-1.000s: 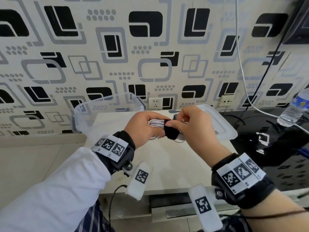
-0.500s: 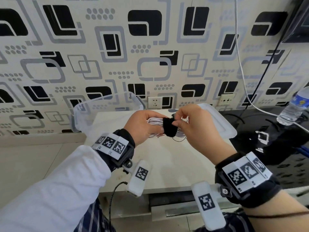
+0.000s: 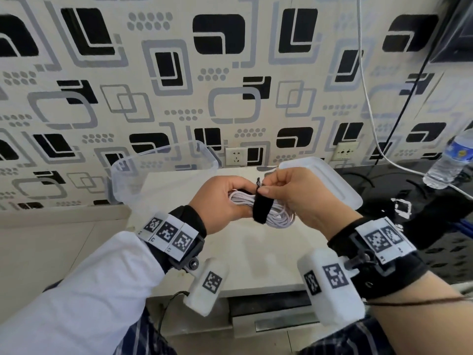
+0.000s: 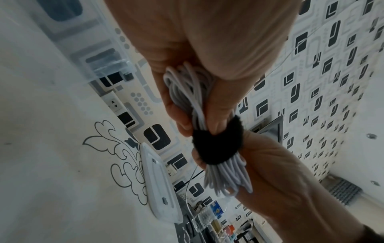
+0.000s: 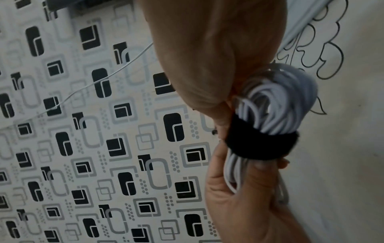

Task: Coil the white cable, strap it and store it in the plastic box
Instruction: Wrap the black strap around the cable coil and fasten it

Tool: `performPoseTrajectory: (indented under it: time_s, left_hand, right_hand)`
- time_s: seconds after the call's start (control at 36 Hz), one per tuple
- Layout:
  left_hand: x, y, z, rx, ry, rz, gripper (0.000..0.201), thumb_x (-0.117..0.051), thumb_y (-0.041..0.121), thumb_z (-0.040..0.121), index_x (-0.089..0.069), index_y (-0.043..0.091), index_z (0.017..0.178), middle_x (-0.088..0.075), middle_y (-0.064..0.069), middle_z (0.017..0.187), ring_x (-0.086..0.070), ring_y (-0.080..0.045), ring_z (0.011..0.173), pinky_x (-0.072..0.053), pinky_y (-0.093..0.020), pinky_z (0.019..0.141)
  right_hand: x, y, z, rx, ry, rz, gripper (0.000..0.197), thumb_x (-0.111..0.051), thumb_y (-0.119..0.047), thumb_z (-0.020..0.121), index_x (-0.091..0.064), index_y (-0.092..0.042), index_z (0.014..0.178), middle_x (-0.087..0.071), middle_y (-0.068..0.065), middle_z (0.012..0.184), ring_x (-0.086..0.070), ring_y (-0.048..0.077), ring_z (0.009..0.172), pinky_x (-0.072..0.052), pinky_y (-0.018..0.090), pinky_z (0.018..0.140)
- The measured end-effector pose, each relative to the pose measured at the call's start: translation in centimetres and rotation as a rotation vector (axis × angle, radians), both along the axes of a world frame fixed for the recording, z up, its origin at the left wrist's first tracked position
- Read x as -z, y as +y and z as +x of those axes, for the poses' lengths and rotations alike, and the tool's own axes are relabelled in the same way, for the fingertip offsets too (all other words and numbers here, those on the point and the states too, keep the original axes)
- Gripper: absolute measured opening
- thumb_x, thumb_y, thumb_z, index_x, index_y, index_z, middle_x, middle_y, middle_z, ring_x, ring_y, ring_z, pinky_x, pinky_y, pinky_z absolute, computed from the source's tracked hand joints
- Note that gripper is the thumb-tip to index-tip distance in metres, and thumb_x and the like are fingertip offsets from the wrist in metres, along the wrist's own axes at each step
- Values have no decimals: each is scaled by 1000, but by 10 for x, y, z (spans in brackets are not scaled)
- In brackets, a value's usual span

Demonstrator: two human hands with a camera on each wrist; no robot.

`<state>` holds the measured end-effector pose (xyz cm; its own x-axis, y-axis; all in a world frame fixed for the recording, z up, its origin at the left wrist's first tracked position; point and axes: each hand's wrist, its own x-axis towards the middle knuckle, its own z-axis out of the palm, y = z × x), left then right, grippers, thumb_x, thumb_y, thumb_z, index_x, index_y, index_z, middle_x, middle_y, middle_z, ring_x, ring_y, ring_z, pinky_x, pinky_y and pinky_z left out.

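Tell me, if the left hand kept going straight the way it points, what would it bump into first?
Probably the right hand. The left hand points sideways along the white cable bundle, with the black strap round it, and the other hand holds the far end. Depth is hard to judge.

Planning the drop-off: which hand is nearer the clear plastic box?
Left. The left hand grips the white cable just right of the plastic box; the right hand, at the black strap, sits farther right.
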<state>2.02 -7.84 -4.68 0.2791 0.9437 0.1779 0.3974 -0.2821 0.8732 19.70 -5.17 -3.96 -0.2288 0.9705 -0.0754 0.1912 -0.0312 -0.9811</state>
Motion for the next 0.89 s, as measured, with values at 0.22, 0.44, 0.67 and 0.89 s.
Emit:
performPoseTrajectory:
  time_s: [0.22, 0.44, 0.67, 0.89]
  left_hand:
    - [0, -1, 1, -39, 12, 10, 31, -82, 1, 71, -73, 13, 97, -70, 7, 81, -61, 6, 63, -43, -7, 57]
    - [-7, 2, -1, -14, 74, 32, 29, -76, 1, 77, -71, 20, 98, -70, 3, 80, -59, 1, 59, -45, -12, 54]
    - [-14, 10, -12, 66, -106, -134, 44, -41, 11, 78, -72, 21, 108, -72, -3, 106, -67, -22, 94, -53, -38, 84]
    - [-7, 22, -18, -133, 72, -128, 15, -62, 8, 91, -73, 16, 99, -75, -5, 82, -69, -15, 69, -51, -26, 67]
  right_hand:
    - [2, -5, 4, -125, 5, -337, 26, -65, -28, 88, -67, -5, 98, -69, 15, 85, -64, 29, 76, -55, 39, 68]
    - [2, -8, 2, -152, 128, -405, 45, -58, -40, 91, -63, -2, 114, -68, 17, 84, -54, 20, 59, -39, 20, 42]
    - [1, -8, -2, -142, 165, -413, 33, -56, -34, 94, -63, -4, 103, -68, 12, 81, -57, 18, 61, -41, 19, 48]
    - [5, -8, -9, -132, 74, -389, 42, -66, -37, 86, -66, 0, 106, -66, 21, 87, -52, 31, 81, -39, 26, 55]
